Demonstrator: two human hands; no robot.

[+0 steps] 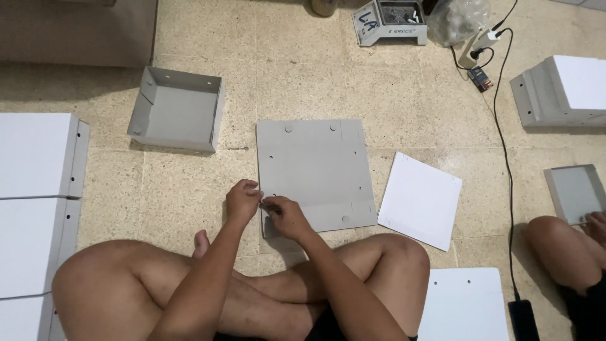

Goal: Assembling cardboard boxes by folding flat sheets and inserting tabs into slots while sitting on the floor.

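A flat grey cardboard sheet (315,167) with punched holes and fold lines lies on the tiled floor in front of my crossed legs. My left hand (243,201) pinches its near left corner at the edge. My right hand (285,216) presses on the same corner from the right, fingers curled over the flap. The two hands touch each other at the fingertips.
A folded grey box tray (178,108) stands at upper left. White sheets lie at the left (35,155), at right of the grey sheet (420,199) and by my right knee (464,303). A black cable (505,158) runs down the right. Another person's knee (558,243) and hand sit at far right.
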